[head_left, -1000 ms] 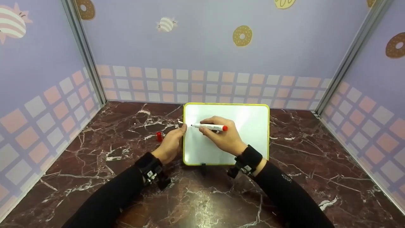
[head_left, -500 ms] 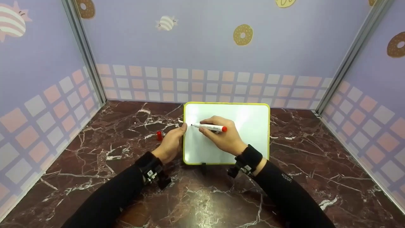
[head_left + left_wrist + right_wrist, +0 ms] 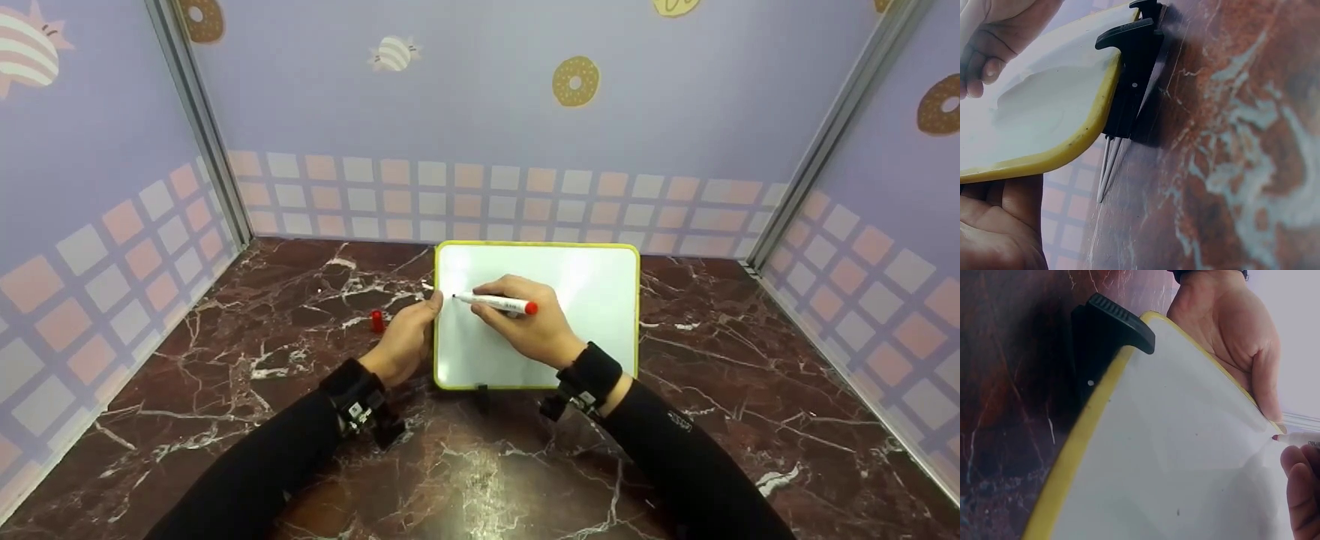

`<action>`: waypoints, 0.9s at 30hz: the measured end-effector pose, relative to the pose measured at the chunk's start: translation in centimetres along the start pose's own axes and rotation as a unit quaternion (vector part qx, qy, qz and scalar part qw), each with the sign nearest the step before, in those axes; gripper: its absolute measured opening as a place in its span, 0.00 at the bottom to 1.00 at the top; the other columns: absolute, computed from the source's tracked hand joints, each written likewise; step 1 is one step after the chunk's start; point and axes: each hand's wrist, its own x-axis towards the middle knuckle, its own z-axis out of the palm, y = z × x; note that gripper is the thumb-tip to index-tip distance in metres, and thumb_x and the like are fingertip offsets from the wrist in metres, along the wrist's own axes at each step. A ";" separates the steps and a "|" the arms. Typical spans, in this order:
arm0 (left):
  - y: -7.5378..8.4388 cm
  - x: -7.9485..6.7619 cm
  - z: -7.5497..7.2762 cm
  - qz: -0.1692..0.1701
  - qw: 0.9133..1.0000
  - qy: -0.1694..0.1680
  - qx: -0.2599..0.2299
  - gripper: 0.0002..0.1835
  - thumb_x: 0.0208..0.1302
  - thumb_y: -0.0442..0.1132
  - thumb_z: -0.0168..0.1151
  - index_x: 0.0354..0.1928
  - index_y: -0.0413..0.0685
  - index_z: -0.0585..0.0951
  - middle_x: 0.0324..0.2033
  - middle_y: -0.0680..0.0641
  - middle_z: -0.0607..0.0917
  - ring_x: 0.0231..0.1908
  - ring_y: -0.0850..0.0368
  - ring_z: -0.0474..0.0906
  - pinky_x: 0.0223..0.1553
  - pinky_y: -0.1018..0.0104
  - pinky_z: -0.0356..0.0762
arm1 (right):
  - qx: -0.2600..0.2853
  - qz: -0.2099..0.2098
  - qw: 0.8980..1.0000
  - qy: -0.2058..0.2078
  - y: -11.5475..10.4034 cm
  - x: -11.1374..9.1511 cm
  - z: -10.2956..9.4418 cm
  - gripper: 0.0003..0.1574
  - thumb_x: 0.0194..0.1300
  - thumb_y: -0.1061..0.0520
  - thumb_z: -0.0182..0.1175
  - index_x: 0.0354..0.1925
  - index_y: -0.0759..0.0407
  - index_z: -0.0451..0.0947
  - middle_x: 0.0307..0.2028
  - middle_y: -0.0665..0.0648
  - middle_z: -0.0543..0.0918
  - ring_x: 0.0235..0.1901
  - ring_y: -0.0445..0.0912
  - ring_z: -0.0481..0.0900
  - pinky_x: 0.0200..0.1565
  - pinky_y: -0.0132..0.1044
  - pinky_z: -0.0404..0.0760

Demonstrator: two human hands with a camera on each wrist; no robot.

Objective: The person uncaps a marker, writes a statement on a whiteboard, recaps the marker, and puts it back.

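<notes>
the black stand [image 3: 1134, 79] props the whiteboard [image 3: 484, 349] on the worktop [image 3: 555, 472]; hard pressing could tip it should the left hand's grip [image 3: 401, 343], pinching its left edge, slacken. the red cap [image 3: 377, 322] risks a knock; the right hand's grip [image 3: 541, 328], closed around the marker [image 3: 495, 302], might slip.

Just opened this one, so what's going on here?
A person's right hand holds an uncapped marker, its tip at the left part of a whiteboard resting on a black stand. The left hand holds the board's left edge. The red cap lies on the table, left of the board. No clear writing shows.
</notes>
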 end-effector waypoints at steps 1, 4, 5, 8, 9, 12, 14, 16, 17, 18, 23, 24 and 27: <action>0.0 0.0 0.0 0.001 1.000 0.001 -0.001 0.32 0.94 0.55 0.40 0.69 0.29 0.75 0.53 0.41 0.89 0.54 0.47 0.89 0.57 0.48 0.90 | 0.002 0.000 1.000 0.000 0.0 0.0 0.0 0.11 0.73 0.63 0.77 0.51 0.65 0.92 0.42 0.56 0.93 0.32 0.46 0.83 0.35 0.32 0.80; 0.0 0.0 0.0 0.002 1.000 0.001 -0.005 0.32 0.94 0.54 0.40 0.69 0.28 0.75 0.53 0.41 0.89 0.54 0.47 0.89 0.56 0.48 0.90 | 0.008 0.001 1.000 0.000 -0.1 0.0 0.0 0.11 0.72 0.64 0.77 0.51 0.64 0.92 0.42 0.56 0.93 0.32 0.47 0.84 0.35 0.32 0.80; 0.0 0.0 0.0 0.002 1.000 0.002 -0.003 0.32 0.94 0.54 0.40 0.69 0.28 0.75 0.53 0.41 0.89 0.54 0.47 0.89 0.56 0.48 0.90 | 0.009 0.000 1.000 0.001 -0.1 0.0 0.1 0.11 0.72 0.64 0.77 0.51 0.65 0.92 0.42 0.57 0.93 0.32 0.47 0.84 0.35 0.33 0.80; 0.0 0.0 0.0 0.002 1.000 0.000 0.005 0.33 0.94 0.55 0.40 0.70 0.29 0.74 0.54 0.40 0.88 0.55 0.46 0.89 0.56 0.47 0.90 | 0.011 -0.003 1.000 0.001 -0.1 -0.1 0.0 0.12 0.70 0.66 0.78 0.50 0.65 0.92 0.42 0.57 0.93 0.32 0.48 0.84 0.35 0.33 0.80; -0.1 0.0 0.0 0.002 1.000 -0.002 0.009 0.33 0.94 0.56 0.40 0.71 0.29 0.74 0.54 0.40 0.88 0.55 0.46 0.88 0.56 0.47 0.90 | 0.011 -0.004 1.000 0.001 -0.1 -0.1 0.0 0.12 0.69 0.67 0.78 0.50 0.65 0.92 0.41 0.58 0.93 0.32 0.48 0.84 0.35 0.33 0.80; 0.0 0.0 0.0 0.001 1.000 0.002 0.009 0.33 0.94 0.55 0.40 0.71 0.29 0.75 0.54 0.40 0.88 0.54 0.46 0.88 0.56 0.48 0.90 | 0.012 -0.003 1.000 -0.003 -0.1 -0.1 0.0 0.11 0.70 0.66 0.78 0.50 0.64 0.92 0.41 0.57 0.93 0.32 0.48 0.84 0.35 0.33 0.81; 0.0 0.1 0.0 0.000 1.000 0.006 0.003 0.33 0.94 0.55 0.40 0.69 0.29 0.75 0.52 0.40 0.89 0.53 0.47 0.89 0.56 0.48 0.91 | 0.015 -0.002 1.000 -0.007 0.0 -0.1 0.0 0.10 0.71 0.66 0.77 0.50 0.64 0.92 0.42 0.57 0.93 0.32 0.48 0.84 0.35 0.33 0.81; 0.0 0.1 0.1 0.000 1.000 0.011 -0.004 0.31 0.94 0.54 0.41 0.67 0.28 0.76 0.51 0.41 0.89 0.52 0.47 0.89 0.55 0.49 0.91 | 0.019 0.003 1.000 -0.012 -0.1 -0.1 -0.1 0.09 0.72 0.64 0.77 0.49 0.64 0.92 0.42 0.56 0.93 0.33 0.47 0.85 0.35 0.32 0.81; 0.0 0.1 0.1 0.000 1.000 0.013 -0.006 0.31 0.94 0.54 0.41 0.67 0.28 0.76 0.51 0.41 0.90 0.52 0.47 0.89 0.54 0.49 0.91 | 0.020 0.005 1.000 -0.015 -0.1 -0.1 -0.1 0.08 0.73 0.64 0.77 0.49 0.63 0.92 0.42 0.55 0.93 0.33 0.46 0.85 0.35 0.32 0.81; 0.0 0.1 0.1 0.001 1.000 0.014 -0.007 0.31 0.94 0.54 0.41 0.66 0.28 0.76 0.50 0.41 0.90 0.52 0.48 0.89 0.54 0.50 0.91 | 0.021 0.007 1.000 -0.016 -0.1 -0.1 -0.1 0.08 0.73 0.64 0.77 0.49 0.63 0.92 0.41 0.55 0.93 0.32 0.46 0.84 0.35 0.32 0.81; -0.1 0.2 0.1 0.005 1.000 0.005 -0.008 0.31 0.94 0.53 0.40 0.67 0.28 0.76 0.51 0.42 0.89 0.53 0.48 0.89 0.56 0.51 0.90 | 0.019 0.011 0.999 -0.024 -0.3 -0.2 -0.1 0.06 0.72 0.65 0.76 0.47 0.64 0.92 0.39 0.55 0.93 0.32 0.45 0.84 0.34 0.32 0.81; -0.2 0.2 0.1 0.005 1.000 0.003 -0.007 0.32 0.94 0.53 0.40 0.67 0.28 0.76 0.51 0.42 0.89 0.53 0.48 0.89 0.56 0.51 0.90 | 0.017 0.012 0.999 -0.025 -0.3 -0.2 -0.1 0.06 0.71 0.66 0.76 0.46 0.64 0.92 0.39 0.55 0.93 0.32 0.45 0.84 0.35 0.32 0.81; -0.2 0.1 0.2 0.007 1.000 0.003 -0.008 0.32 0.94 0.53 0.40 0.67 0.27 0.76 0.52 0.42 0.90 0.53 0.48 0.89 0.57 0.51 0.90 | 0.016 0.013 0.999 -0.028 -0.4 -0.2 -0.1 0.07 0.70 0.67 0.76 0.46 0.62 0.92 0.38 0.56 0.93 0.31 0.45 0.84 0.34 0.31 0.81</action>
